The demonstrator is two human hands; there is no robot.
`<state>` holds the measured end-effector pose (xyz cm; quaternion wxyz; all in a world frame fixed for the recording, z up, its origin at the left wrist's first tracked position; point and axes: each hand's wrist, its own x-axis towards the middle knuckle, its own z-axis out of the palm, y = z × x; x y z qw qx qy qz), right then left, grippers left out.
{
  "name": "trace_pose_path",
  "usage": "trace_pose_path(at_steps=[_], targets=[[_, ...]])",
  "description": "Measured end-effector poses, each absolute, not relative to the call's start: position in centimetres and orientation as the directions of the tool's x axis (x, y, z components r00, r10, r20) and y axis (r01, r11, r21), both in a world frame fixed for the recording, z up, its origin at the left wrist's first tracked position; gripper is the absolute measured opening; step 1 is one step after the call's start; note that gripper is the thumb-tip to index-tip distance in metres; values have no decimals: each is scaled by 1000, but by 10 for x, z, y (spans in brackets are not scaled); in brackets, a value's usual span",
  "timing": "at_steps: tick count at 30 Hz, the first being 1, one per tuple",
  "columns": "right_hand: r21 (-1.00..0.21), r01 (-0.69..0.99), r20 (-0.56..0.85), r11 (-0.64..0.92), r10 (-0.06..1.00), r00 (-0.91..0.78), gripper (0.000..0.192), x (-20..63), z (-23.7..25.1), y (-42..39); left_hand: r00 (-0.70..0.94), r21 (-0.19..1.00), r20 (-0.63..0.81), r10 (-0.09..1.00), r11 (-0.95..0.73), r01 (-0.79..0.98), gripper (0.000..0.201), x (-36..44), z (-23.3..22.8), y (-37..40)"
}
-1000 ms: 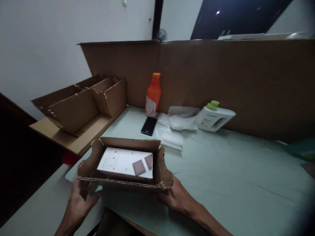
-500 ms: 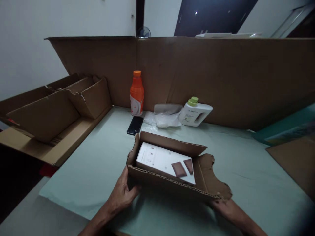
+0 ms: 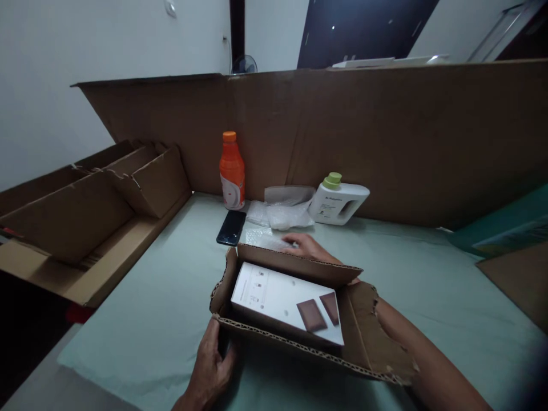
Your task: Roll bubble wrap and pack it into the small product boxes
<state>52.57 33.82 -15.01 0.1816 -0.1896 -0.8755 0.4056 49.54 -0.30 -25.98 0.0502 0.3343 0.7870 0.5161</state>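
Box [image 3: 363,342], torn corrugated cardboard, open top, resting on worktop [image 3: 171,308] near front edge. Inside: flat white carton [image 3: 278,297], tilted, two brown squares printed at its right end. Left hand [image 3: 212,365] gripping near left corner of box, thumb against front wall. Right hand [image 3: 306,246] reaching past far wall of box, fingers spread flat, grasping nothing, resting on bubble wrap [image 3: 261,240]. Phone [image 3: 231,227] face down just left of wrap. Orange bottle [image 3: 232,171] and white jug [image 3: 338,200] upright against cardboard screen [image 3: 385,137]. Folded cartons [image 3: 85,211] stacked at left.
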Motion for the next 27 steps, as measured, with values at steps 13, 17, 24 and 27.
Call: trace_pose_path(at_steps=[13, 17, 24, 27], targets=[[-381, 818, 293, 430, 896, -334, 64, 806, -170, 331, -805, 882, 81, 587, 334, 332, 50, 496, -242, -14], [-456, 630, 379, 629, 777, -502, 46, 783, -178, 254, -834, 855, 49, 550, 408, 319, 64, 486, -236, -28], [-734, 363, 104, 574, 623, -775, 41, 683, -213, 223, -690, 797, 68, 720, 377, 472, 33, 452, -227, 18], [-684, 391, 164, 616, 652, -741, 39, 651, -205, 260, -696, 780, 107, 710, 374, 502, 32, 435, -220, 64]])
